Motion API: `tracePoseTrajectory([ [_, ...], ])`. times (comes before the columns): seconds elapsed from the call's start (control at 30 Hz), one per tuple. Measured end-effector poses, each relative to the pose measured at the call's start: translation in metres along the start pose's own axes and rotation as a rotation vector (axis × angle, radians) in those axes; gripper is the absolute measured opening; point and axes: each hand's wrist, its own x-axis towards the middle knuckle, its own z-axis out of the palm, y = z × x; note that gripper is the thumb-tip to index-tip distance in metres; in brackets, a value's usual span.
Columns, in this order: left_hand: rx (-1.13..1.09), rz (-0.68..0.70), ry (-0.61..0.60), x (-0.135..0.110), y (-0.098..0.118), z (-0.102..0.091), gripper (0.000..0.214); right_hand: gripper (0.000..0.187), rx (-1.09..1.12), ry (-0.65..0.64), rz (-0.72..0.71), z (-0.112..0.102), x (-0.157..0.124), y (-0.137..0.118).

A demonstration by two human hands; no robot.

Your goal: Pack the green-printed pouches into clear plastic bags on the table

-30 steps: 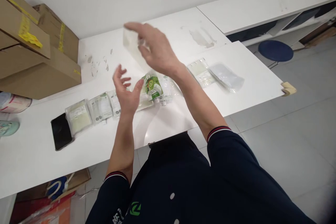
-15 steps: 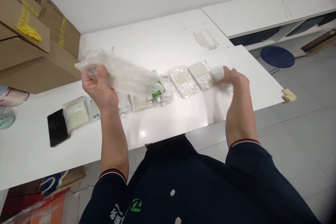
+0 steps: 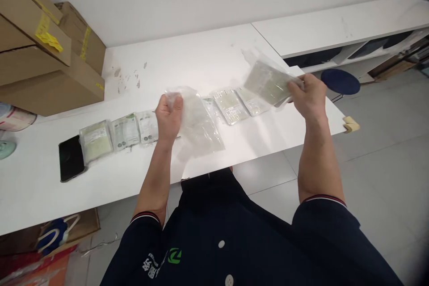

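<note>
My left hand [image 3: 169, 117] pinches the top corner of a clear plastic bag [image 3: 201, 125], which hangs over the middle of a row of packets. On the right, my right hand [image 3: 309, 94] is closed on the edge of a flat pale-green packet [image 3: 268, 81] in clear wrap, tilted above the table. Below it lie a flat wrapped packet [image 3: 253, 106], partly covered, and a labelled packet [image 3: 231, 109] beside it. Left of the bag lie a white-and-green pouch [image 3: 125, 132], a similar pouch [image 3: 146, 126] and a pale-green packet [image 3: 96, 143]. The bag hides part of the row.
A black phone [image 3: 71, 158] lies at the row's left end on the white table [image 3: 134, 174]. Cardboard boxes [image 3: 50, 85] stand at the back left near a tin [image 3: 16, 118]. A blue stool [image 3: 340, 81] is beyond the right end, past a corner guard [image 3: 351, 124].
My left hand has moved right and lowered the bag, now hanging more upright. The right hand has lifted a packet and brought it up over the row's right end.
</note>
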Motion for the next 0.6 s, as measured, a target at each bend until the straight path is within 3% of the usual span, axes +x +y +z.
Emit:
tracePoseTrajectory([
  [0.13,0.028,-0.034,-0.065,-0.009,0.006,0.0,0.036,0.013,0.217,-0.104,-0.075,0.028,0.028,-0.049],
  [0.3,0.082,-0.066,-0.099,-0.013,0.009,-0.023,0.032,0.012,0.296,-0.244,-0.158,0.062,0.05,-0.1],
  [0.47,0.137,-0.061,-0.223,-0.014,0.019,-0.037,0.035,0.034,0.183,-0.209,-0.331,0.086,0.06,-0.153],
  [0.6,0.192,-0.029,-0.305,-0.017,0.022,-0.042,0.034,0.045,0.148,-0.059,-0.493,0.092,0.07,-0.181],
])
